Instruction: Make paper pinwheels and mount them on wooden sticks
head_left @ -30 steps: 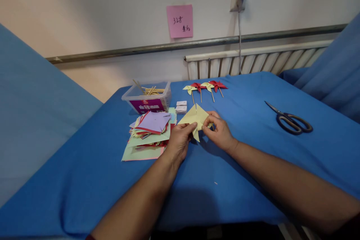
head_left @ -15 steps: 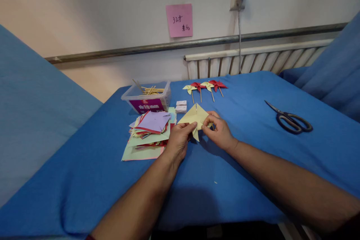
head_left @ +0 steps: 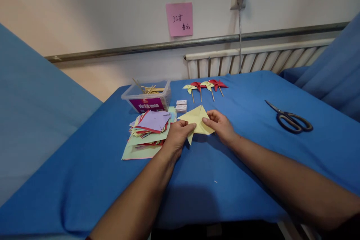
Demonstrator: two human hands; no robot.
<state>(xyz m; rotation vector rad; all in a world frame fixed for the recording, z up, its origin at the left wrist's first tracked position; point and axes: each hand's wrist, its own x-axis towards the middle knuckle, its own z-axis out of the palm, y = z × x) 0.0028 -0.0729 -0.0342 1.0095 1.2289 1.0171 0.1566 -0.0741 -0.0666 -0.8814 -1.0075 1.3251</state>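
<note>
Both my hands hold a pale yellow paper square [head_left: 195, 119], partly folded, just above the blue table [head_left: 239, 150]. My left hand [head_left: 177, 137] pinches its near left corner. My right hand [head_left: 221, 124] grips its right side with thumb on top. A small flap hangs down between the hands. Left of my left hand lies a loose pile of coloured paper squares [head_left: 149, 129].
A clear plastic box of wooden sticks [head_left: 147, 96] stands behind the pile, with small white boxes [head_left: 181, 106] beside it. Several yellow and red paper pinwheels [head_left: 205, 87] lie at the far edge. Black scissors [head_left: 291, 118] lie on the right. A radiator runs behind.
My right hand has moved a little right and away, spreading the yellow paper flatter and wider. The left hand has kept its pinch.
</note>
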